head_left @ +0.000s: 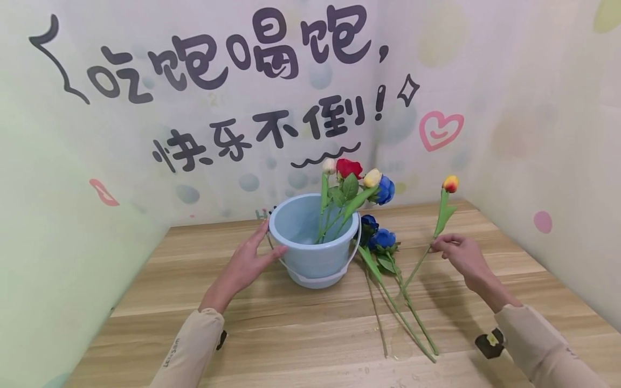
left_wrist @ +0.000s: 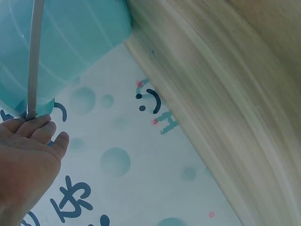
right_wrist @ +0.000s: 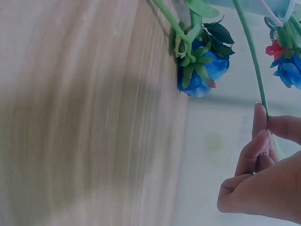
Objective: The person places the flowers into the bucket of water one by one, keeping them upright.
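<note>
As I watch from the head view, the left hand [head_left: 247,261] rests against the near-left rim of the pale blue bucket [head_left: 315,264], fingers fairly straight, thumb spread. The right hand [head_left: 461,258] pinches the stem of a red-and-yellow tulip [head_left: 442,218], tilted, bloom up, right of the bucket. A red rose [head_left: 348,168] leans inside; blue flowers [head_left: 383,238] lie beside it on the table [head_left: 194,334]. The left wrist view shows fingertips touching near the handle [left_wrist: 34,61]; the right wrist view, the stem between thumb and fingers.
</note>
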`<state>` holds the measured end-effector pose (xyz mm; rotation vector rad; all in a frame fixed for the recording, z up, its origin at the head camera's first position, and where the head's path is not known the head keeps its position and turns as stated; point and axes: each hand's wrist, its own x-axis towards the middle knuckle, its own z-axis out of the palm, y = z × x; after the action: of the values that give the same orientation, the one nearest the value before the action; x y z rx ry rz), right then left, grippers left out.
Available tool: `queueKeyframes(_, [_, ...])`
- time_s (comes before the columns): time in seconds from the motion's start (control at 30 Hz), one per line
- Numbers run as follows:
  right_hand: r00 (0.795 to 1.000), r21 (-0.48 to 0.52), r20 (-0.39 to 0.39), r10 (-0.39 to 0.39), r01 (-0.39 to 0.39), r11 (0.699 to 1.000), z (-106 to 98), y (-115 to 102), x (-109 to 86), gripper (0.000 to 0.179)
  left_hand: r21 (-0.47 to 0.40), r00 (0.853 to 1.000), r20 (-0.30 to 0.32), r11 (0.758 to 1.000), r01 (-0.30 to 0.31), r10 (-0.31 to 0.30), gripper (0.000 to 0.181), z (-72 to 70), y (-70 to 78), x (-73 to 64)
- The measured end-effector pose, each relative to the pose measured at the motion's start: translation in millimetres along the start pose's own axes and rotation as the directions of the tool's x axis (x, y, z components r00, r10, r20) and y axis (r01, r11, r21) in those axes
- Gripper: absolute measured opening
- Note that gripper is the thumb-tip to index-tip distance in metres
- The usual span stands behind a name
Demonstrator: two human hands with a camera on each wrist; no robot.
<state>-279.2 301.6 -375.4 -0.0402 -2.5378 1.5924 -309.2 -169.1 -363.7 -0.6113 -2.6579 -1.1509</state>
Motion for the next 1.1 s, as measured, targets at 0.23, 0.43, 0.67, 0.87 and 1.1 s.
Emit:
queueKeyframes(0.23, [1.0,0.044,0.004,-0.003,0.003,0.999,2,-5,-1.9,0.028,0.0,1.0,-0.003,1.0,-0.004,0.004,0.088,0.6,-0.7,0.0])
queueKeyframes(0.43, [0.999,0.065,-0.014,-0.031,0.032,0.997,6,-7,-2.3,0.028,-0.002,1.0,-0.001,1.0,-0.002,0.002,0.088,0.5,-0.7,-0.1])
queueKeyframes(0.67, [0.989,0.174,-0.066,-0.132,0.142,0.975,11,-11,-2.9,0.017,-0.009,1.0,0.002,1.0,0.009,-0.009,0.089,-0.5,-0.1,-0.7])
queueKeyframes(0.87, [0.98,0.264,-0.113,-0.163,0.188,0.946,17,-21,-1.9,0.016,-0.006,1.0,0.001,1.0,0.01,-0.01,0.088,-0.7,0.0,-1.2])
queueKeyframes(1.1, [0.971,0.418,-0.157,-0.178,0.229,0.879,32,-36,1.5,0.005,-0.002,1.0,0.002,1.0,0.005,-0.005,0.088,-0.8,1.3,-1.4])
